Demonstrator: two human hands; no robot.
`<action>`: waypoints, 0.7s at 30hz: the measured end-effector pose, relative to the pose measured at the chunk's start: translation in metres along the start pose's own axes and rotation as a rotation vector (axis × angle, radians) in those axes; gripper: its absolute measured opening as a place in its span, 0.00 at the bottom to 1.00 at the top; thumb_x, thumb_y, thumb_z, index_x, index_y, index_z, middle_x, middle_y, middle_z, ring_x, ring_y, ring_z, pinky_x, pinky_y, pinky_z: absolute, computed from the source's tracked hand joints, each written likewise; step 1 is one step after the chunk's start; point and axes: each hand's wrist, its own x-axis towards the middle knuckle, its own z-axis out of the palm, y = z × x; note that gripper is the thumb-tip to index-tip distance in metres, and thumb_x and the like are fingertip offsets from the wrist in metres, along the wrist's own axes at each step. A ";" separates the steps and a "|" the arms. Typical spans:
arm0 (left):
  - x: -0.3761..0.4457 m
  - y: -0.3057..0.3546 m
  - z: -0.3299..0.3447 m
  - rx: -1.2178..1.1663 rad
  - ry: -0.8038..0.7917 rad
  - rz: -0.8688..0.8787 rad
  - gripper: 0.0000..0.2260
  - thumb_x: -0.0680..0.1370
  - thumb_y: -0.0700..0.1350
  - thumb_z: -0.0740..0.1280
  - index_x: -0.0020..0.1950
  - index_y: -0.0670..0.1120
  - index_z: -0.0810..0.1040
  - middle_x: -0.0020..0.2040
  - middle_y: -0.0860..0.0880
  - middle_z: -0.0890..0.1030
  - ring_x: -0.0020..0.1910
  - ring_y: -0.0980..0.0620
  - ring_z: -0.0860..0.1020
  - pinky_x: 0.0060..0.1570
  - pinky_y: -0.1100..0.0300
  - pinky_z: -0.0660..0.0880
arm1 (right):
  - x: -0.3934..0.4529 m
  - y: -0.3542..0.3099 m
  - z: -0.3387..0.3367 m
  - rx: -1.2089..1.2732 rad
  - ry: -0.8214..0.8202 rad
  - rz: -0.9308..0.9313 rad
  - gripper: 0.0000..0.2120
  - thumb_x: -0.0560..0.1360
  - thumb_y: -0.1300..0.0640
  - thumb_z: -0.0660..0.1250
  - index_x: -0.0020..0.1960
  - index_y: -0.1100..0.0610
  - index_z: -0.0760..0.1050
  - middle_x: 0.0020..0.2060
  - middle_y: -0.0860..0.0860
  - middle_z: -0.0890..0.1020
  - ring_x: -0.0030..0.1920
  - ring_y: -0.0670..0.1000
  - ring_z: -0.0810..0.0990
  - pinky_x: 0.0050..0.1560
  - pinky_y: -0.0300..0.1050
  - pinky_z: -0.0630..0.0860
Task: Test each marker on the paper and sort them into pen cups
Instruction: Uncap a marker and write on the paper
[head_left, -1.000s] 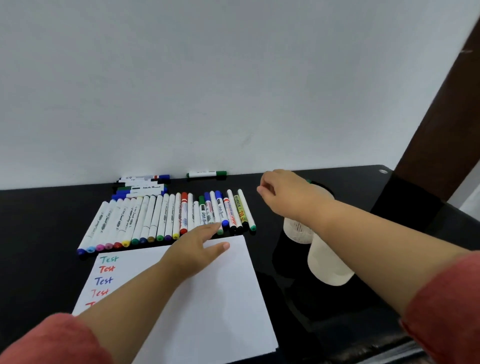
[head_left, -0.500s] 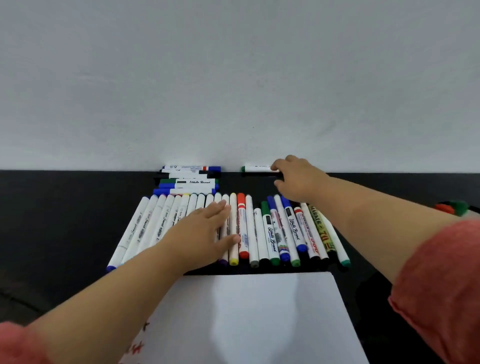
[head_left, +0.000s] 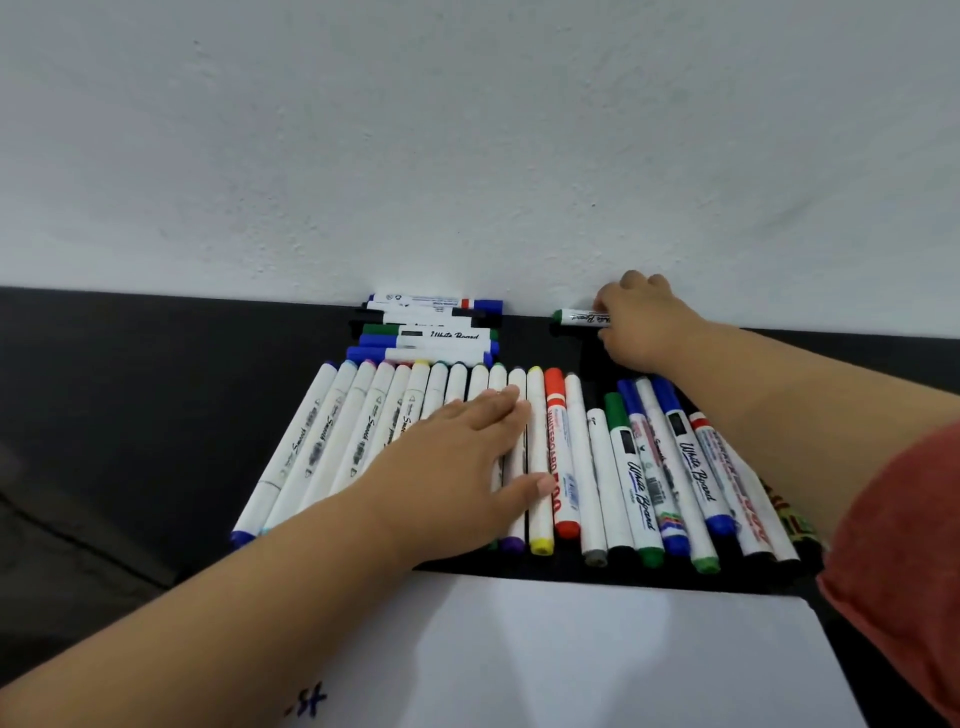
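A long row of markers (head_left: 597, 467) lies side by side on the black table, caps toward me. My left hand (head_left: 457, 457) rests flat on the middle of that row, fingers straight. At the back by the wall my right hand (head_left: 641, 325) pinches a green-capped whiteboard marker (head_left: 576, 317) that lies on the table. The white paper (head_left: 597, 654) lies in front of the row, with a bit of blue writing at its lower left. No pen cups show in this view.
A small stack of whiteboard markers (head_left: 431, 332) lies crosswise against the white wall (head_left: 467, 156), left of my right hand. The black table (head_left: 130, 389) stretches bare to the left of the row.
My view has swung left and closer to the markers, and the cups have left it. My right hand has reached back to the wall and taken hold of the green-capped marker. My left hand stays on the row.
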 end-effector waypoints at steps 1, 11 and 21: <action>0.000 0.000 0.000 0.001 -0.004 -0.001 0.31 0.78 0.64 0.51 0.77 0.56 0.45 0.77 0.60 0.43 0.74 0.62 0.43 0.63 0.69 0.39 | 0.000 0.001 0.001 0.003 0.002 -0.004 0.17 0.76 0.62 0.62 0.64 0.59 0.68 0.62 0.59 0.69 0.63 0.59 0.65 0.58 0.52 0.69; -0.004 0.007 -0.011 0.026 -0.093 -0.060 0.31 0.79 0.63 0.52 0.77 0.54 0.46 0.77 0.58 0.45 0.75 0.57 0.46 0.69 0.63 0.45 | -0.040 -0.006 -0.024 0.084 0.015 -0.056 0.15 0.78 0.60 0.61 0.65 0.56 0.68 0.59 0.56 0.74 0.59 0.55 0.68 0.53 0.48 0.68; -0.087 0.067 -0.039 -0.490 -0.056 -0.248 0.26 0.76 0.63 0.60 0.73 0.58 0.63 0.72 0.57 0.66 0.70 0.56 0.65 0.64 0.60 0.63 | -0.181 -0.062 -0.088 0.979 0.072 0.199 0.05 0.78 0.54 0.64 0.53 0.49 0.70 0.43 0.44 0.77 0.40 0.41 0.75 0.36 0.36 0.69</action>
